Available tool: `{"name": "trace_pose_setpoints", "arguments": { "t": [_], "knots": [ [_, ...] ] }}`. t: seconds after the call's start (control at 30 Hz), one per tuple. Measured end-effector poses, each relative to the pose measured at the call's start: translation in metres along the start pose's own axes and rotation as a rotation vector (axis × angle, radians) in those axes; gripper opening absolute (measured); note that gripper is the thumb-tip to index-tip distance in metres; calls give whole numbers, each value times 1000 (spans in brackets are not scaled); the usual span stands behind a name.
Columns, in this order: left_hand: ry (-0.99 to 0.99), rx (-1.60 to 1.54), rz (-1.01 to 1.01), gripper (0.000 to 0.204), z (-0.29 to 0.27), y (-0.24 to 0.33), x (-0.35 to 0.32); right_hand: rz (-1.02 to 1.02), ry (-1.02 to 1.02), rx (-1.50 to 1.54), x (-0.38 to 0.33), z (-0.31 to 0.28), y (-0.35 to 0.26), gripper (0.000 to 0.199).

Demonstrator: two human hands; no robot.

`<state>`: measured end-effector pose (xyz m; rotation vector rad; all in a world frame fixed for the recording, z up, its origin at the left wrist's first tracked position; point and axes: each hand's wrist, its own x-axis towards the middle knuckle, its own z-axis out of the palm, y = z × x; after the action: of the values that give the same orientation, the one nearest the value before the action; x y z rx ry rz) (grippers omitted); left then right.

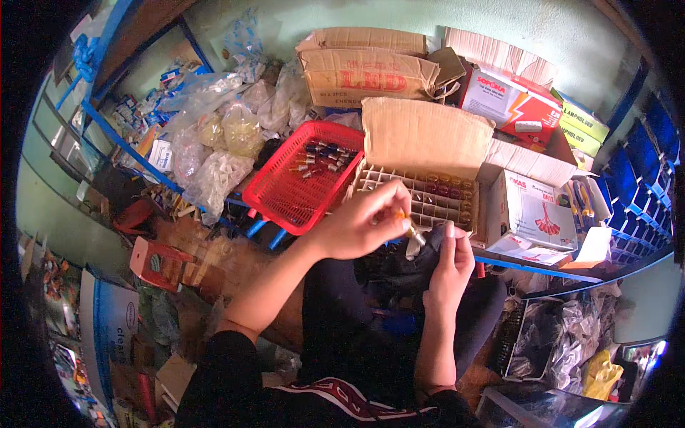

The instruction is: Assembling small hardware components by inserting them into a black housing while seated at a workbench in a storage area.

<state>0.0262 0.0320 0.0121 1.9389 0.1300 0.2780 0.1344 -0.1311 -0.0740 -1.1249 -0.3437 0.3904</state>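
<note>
My left hand (365,225) pinches a small light bulb (417,236) between thumb and fingers, its yellowish end in the fingertips and its metal base pointing to the right. Close beside it, my right hand (449,265) is raised with thumb and fingertips pressed together; what they hold, if anything, is too small to make out. Both hands are above my lap, in front of a cardboard box (428,128) divided into small cells. Amber and red bulbs (447,190) fill some of its cells. Left of the box, a red plastic basket (265,187) holds several small coloured bulbs (322,158).
A blue metal frame (139,155) borders the shelf. Clear plastic bags (217,175) pile up on the left. Behind stands a large cardboard carton (367,75); a white printed box (534,210) sits at right. A red plastic stool (153,264) is on the floor at left.
</note>
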Motion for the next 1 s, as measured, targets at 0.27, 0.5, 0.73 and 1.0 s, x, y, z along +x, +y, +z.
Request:
{"name": "trace_pose_setpoints", "arguments": {
  "t": [0.27,0.5,0.73,1.0],
  "knots": [
    [160,136,64,18,30,-16,-6,18,-39,9,-15,15,-3,17],
    [289,186,189,21,33,-24,-8,-127,-111,-215,-17,18,-4,18],
    [316,124,-62,31,37,-21,-8,-222,-169,-341,-18,16,-8,25],
    [201,86,240,30,24,-15,-14,-93,-192,-230,-14,10,-9,23]
  ]
}}
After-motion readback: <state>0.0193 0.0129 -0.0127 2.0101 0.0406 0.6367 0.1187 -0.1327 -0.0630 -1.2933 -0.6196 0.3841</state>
